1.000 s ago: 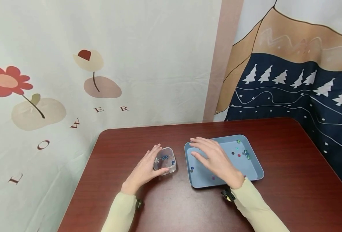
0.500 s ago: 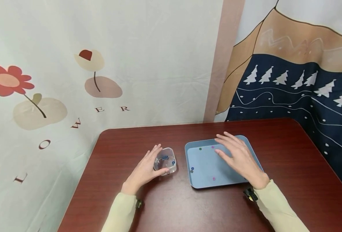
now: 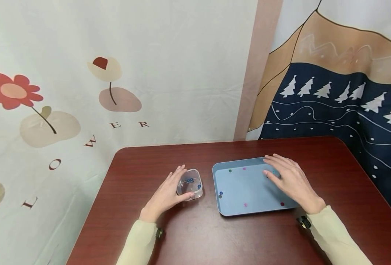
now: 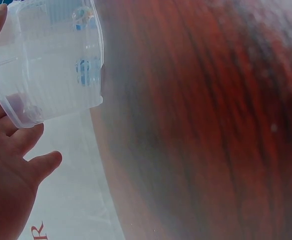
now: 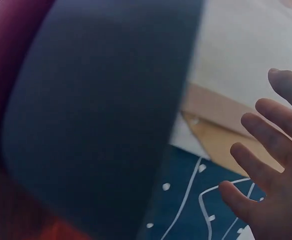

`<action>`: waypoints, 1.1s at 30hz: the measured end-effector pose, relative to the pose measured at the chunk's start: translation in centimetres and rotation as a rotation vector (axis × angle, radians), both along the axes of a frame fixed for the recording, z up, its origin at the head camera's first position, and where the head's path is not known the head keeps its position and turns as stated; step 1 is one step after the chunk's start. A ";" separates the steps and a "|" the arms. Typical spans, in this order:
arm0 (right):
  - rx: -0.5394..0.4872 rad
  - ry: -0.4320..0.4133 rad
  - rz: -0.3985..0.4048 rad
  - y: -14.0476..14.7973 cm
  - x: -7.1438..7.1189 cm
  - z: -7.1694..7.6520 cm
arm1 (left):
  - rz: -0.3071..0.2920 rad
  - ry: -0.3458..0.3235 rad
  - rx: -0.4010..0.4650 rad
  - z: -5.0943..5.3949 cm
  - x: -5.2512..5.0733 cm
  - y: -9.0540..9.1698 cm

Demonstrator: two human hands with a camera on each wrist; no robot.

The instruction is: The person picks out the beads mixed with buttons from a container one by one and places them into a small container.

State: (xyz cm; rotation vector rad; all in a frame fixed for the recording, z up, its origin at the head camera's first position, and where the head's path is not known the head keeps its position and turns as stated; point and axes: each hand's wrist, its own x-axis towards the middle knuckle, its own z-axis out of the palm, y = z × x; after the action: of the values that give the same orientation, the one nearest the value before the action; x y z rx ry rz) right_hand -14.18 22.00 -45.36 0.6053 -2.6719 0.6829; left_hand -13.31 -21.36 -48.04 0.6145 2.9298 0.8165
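Observation:
In the head view my left hand [image 3: 164, 197] rests beside the clear container [image 3: 198, 176], its fingers nearly straight along the left and far sides, thumb in front. Several blue beads [image 3: 190, 180] lie inside. The left wrist view shows the container [image 4: 41, 60] near my spread left fingers [image 4: 28, 137]. My right hand [image 3: 295, 184], fingers apart and holding nothing, hovers over the right part of the blue tray [image 3: 252, 187], hiding some of it. Small beads lie scattered there, including a green one [image 3: 230, 170], a pink one [image 3: 245, 205] and a red one [image 3: 282, 204].
The dark red wooden table [image 3: 195, 235] carries the container and, to its right, the tray. Behind the table hangs a pale cloth [image 3: 182, 73] with flowers and letters, joined at the right by a navy and tan patterned part [image 3: 314, 110].
My right hand has moved right across the tray, uncovering beads on the left and the red one near the front edge. My left hand has stayed beside the container.

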 end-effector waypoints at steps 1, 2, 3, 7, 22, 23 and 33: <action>0.001 -0.002 -0.003 0.2 -0.1 -0.2 | 0.001 -0.002 0.001 0.0 0.0 0.0; 0.004 -0.003 -0.006 0.5 -0.2 -0.4 | 0.004 -0.006 0.001 0.0 0.0 0.0; 0.008 -0.002 -0.011 0.7 -0.3 -0.6 | 0.004 -0.007 0.002 0.0 0.1 0.0; 0.023 -0.006 -0.032 1.6 -0.6 -0.9 | 0.001 -0.006 0.003 0.0 0.1 0.0; 0.061 -0.054 -0.066 3.5 -1.6 -2.3 | 0.009 -0.008 0.002 0.0 0.1 0.0; 0.063 -0.058 -0.066 3.5 -1.6 -2.4 | 0.010 -0.009 0.001 -0.1 0.1 0.0; 0.107 -0.132 -0.066 3.7 -2.4 -2.8 | 0.002 -0.008 -0.003 0.1 0.0 0.0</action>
State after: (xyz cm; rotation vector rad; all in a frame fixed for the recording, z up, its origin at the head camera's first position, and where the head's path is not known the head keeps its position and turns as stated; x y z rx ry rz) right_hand -16.60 25.68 -48.13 0.5129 -2.8522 0.5833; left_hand -13.33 -21.35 -47.97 0.6072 2.9240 0.8122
